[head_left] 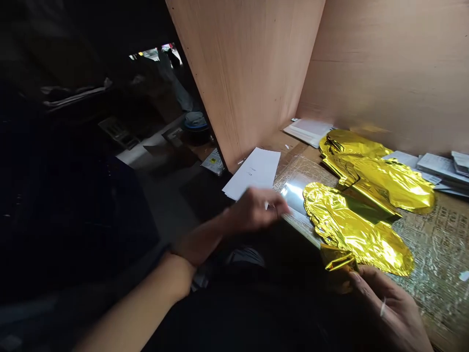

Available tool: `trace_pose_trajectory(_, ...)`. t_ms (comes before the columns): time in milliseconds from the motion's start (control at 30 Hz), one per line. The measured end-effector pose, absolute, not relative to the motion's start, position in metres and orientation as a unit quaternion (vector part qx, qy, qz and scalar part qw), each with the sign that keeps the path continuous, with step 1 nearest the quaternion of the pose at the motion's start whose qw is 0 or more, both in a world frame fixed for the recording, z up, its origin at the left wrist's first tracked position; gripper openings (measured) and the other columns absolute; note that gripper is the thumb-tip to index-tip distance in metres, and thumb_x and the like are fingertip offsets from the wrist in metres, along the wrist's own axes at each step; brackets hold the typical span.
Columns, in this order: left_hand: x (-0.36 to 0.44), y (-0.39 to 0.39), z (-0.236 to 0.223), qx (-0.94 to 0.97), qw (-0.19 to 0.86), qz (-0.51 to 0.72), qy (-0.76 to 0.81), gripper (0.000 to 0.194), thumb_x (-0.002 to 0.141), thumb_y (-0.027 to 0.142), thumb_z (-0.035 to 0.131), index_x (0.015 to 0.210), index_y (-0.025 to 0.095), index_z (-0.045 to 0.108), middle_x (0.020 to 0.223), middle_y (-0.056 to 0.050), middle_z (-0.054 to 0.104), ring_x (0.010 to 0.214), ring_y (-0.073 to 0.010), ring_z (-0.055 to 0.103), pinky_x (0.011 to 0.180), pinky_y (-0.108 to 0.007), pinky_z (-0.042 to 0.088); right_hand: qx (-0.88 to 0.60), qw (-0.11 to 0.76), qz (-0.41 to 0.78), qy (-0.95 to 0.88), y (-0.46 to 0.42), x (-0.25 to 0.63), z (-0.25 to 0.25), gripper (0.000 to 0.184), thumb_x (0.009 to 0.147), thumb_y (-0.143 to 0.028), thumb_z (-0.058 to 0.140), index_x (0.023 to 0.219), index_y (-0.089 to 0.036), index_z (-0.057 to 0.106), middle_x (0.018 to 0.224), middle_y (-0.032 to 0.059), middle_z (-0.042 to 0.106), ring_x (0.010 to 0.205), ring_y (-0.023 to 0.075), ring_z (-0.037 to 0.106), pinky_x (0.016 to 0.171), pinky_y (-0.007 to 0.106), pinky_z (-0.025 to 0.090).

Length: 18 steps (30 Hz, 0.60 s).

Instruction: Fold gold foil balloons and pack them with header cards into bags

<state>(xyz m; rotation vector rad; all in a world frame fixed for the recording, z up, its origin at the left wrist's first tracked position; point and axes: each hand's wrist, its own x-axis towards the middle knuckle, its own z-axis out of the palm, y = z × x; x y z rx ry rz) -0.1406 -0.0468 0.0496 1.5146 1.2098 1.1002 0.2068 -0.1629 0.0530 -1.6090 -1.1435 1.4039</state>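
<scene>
In the head view, the right grip (392, 305) pinches a folded gold foil piece (340, 263) at the table's (445, 271) near edge; the left grip (256, 210), blurred beside that edge, has curled fingers, and I cannot tell whether it grasps anything. The foil looks light, limp and slick, apt to crease or tear if tugged, so a soft thumb-and-finger pinch on its folded end seems the surest hold.

Apparently a workshop, judging by plywood partitions (252, 68) and a cardboard-covered worktop (436, 254) bearing gold foil pieces (361, 230)
</scene>
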Motion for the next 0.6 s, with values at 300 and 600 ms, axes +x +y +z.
trace_pose_trajectory(300, -0.227, 0.045, -0.009, 0.593, 0.081, 0.152, 0.787, 0.039, 0.090, 0.037, 0.080, 0.116, 0.011, 0.067, 0.126, -0.019, 0.064, 0.128, -0.0325, 0.057, 0.111, -0.040, 0.044, -0.613, 0.385, 0.529, -0.443, -0.168, 0.212, 0.033, 0.037, 0.079, -0.061, 0.082, 0.095, -0.028, 0.082, 0.074, 0.0082, 0.076, 0.064, 0.0312, 0.072, 0.046, 0.034, 0.055)
trace_pose_trajectory(600, -0.221, 0.038, -0.036, 0.605, 0.050, 0.204, 0.768, 0.016, 0.103, 0.029, 0.061, 0.102, 0.015, 0.070, 0.114, -0.014, 0.067, 0.116, -0.0248, 0.061, 0.105, -0.035, 0.044, -0.537, 0.382, 0.531, -0.533, -0.129, 0.200, 0.014, 0.037, 0.076, -0.060, 0.084, 0.090, -0.026, 0.081, 0.081, 0.0076, 0.077, 0.071, 0.0309, 0.073, 0.055, 0.034, 0.060)
